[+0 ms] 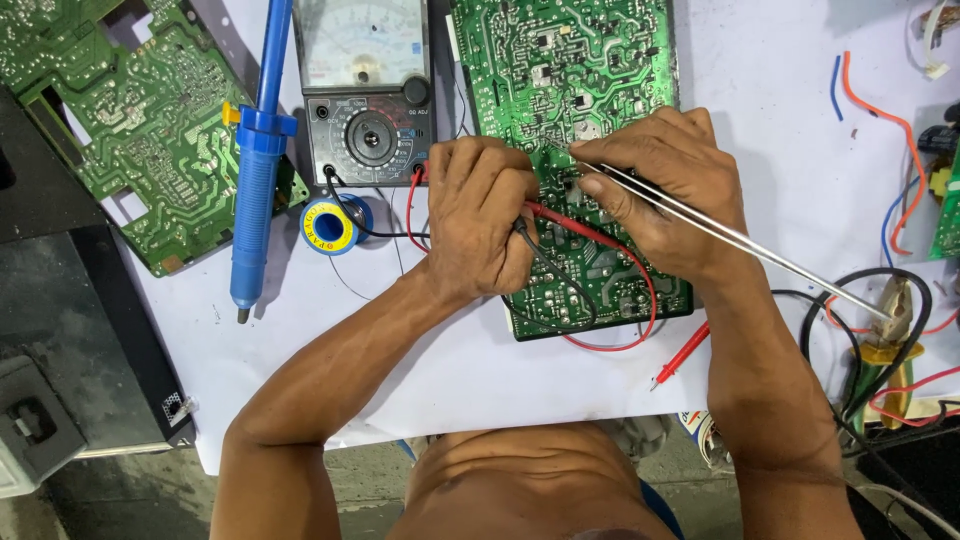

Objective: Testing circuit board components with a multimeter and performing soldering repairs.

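On the white table (780, 130) a green board (575, 60) lies long from near to far, and both hands meet over its near part, the left hand (480, 225) gripping probe wires, the right hand (665, 190) pinching tweezers (740, 240) that point left.

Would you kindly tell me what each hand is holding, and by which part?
Right hand: metal tweezers, near the tips. Left hand: a black meter lead, its gripped end hidden.

Left hand (482, 222) pinches a black probe (528, 240) on the green circuit board (560, 70); right hand (665, 190) holds tweezers (740, 243).
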